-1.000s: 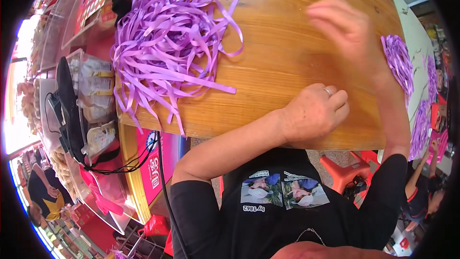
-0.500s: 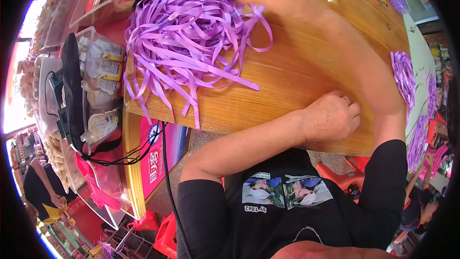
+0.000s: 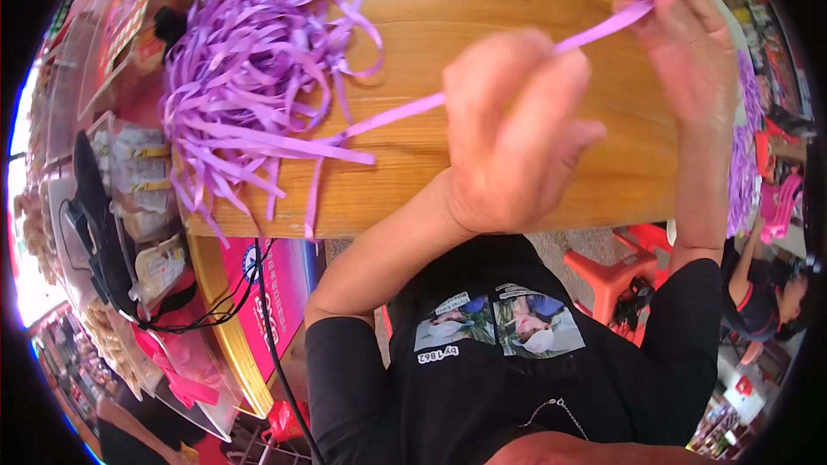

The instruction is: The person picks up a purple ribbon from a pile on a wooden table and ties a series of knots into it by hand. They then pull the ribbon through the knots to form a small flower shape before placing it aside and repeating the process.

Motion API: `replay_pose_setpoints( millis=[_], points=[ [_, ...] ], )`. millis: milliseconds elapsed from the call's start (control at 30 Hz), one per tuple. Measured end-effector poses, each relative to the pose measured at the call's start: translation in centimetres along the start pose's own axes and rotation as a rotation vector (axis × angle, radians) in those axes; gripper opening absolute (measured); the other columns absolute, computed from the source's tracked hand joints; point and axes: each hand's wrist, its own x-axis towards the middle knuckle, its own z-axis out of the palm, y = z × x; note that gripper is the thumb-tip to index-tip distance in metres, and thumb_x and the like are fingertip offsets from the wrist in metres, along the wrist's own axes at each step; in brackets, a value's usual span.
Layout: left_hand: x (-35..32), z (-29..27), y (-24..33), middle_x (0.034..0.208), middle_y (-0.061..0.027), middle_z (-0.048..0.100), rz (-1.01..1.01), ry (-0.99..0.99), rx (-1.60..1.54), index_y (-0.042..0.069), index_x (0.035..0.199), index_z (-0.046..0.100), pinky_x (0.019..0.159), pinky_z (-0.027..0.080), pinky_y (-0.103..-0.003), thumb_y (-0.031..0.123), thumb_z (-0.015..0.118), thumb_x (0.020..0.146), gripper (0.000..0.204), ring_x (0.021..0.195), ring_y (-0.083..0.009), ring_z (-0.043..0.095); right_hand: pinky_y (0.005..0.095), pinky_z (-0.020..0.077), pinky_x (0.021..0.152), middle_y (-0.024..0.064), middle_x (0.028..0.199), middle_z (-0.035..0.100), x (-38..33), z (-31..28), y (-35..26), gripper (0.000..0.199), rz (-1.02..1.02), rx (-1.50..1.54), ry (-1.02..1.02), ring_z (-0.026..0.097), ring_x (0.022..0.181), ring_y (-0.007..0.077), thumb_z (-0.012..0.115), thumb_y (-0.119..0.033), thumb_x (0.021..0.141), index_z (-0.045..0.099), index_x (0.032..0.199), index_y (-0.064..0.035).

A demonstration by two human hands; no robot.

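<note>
A long purple ribbon [image 3: 392, 114] stretches from the tangled pile of purple ribbons [image 3: 258, 69] at the left of the wooden table. It passes through my left hand [image 3: 512, 133], which is blurred and closed round it above the middle of the table. Farther right and higher up, my right hand [image 3: 680, 30] pinches the same strip between thumb and fingers. The ribbon's far part sticks out beyond the right hand toward the upper right. Between the two hands the strip runs nearly straight, slanting upward.
The wooden table [image 3: 405, 198] ends just before my body. Beyond its right end hang purple ribbon bundles [image 3: 743, 164]. Packaged goods [image 3: 142, 172] and black cables [image 3: 215, 314] crowd the left side. A red stool [image 3: 603, 275] stands below, and another person [image 3: 762, 301] is at the far right.
My right hand has moved from the pile to the upper right, drawing a ribbon out. My left hand has risen from the table's near edge and closed on that ribbon. The view has shifted.
</note>
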Motion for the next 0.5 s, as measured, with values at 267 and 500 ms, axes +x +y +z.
replay_pose_setpoints(
  millis=[267, 500],
  points=[
    [0.9, 1.5, 1.9, 0.088, -0.0015, 0.058, -1.283, -0.246, -1.031, -0.003, 0.108, 0.054, 0.072, 0.044, -0.022, 0.010, 0.052, 0.093, 0.020, 0.081, -0.0080, 0.054, 0.0304, 0.0384, 0.091, 0.0112, 0.113, 0.056, -4.3, 0.0, 4.2, 0.011, -0.051, -0.012, -0.014, 0.051, 0.105, 0.0172, 0.057, -0.004, 0.088, 0.063, 0.096, -0.0017],
    [-0.5, 2.4, 1.7, 0.075, 0.0047, 0.058, -1.155, -0.171, -0.652, -0.001, 0.094, 0.065, 0.056, 0.036, -0.015, 0.013, 0.061, 0.089, 0.015, 0.065, -0.0012, 0.047, 0.0268, 0.0431, 0.088, 0.0108, 0.106, 0.061, -4.7, -0.4, 4.9, 0.013, 0.167, 0.361, 0.004, 0.056, 0.099, 0.0148, 0.056, -0.004, 0.088, 0.063, 0.098, 0.0022]
  ],
)
